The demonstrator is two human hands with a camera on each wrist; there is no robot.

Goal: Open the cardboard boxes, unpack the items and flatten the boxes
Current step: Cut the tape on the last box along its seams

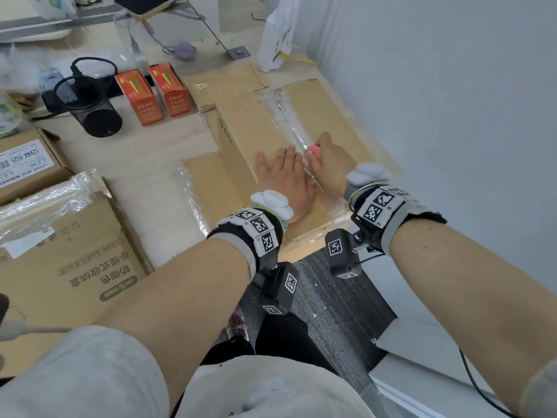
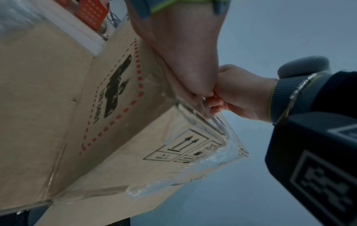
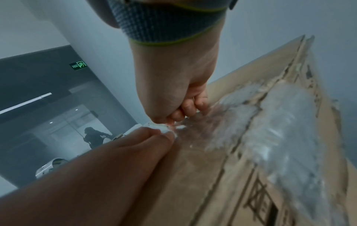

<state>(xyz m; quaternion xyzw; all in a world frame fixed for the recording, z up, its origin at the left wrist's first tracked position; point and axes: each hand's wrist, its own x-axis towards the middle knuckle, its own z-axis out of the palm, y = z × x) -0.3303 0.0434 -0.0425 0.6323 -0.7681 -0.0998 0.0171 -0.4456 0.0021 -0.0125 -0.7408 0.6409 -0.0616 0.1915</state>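
Left hand (image 1: 283, 176) flat on the taped box (image 1: 241, 122), right hand (image 1: 330, 155) fisted round a pink tool (image 1: 315, 150) — orange cartons (image 1: 153, 92), mesh cup (image 1: 87, 107) beyond-left.

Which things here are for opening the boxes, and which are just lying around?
For the job: big taped box, clear tape, pink tool gripped by right hand, left hand pressing flat, other boxes.

Lying about: orange packets, black mesh cup, white bag.

"12V4A-SS25" is printed on the white label (image 1: 22, 162) of a box at the table's left edge; "奶咖色", perhaps, on the front-left carton (image 1: 75, 260).
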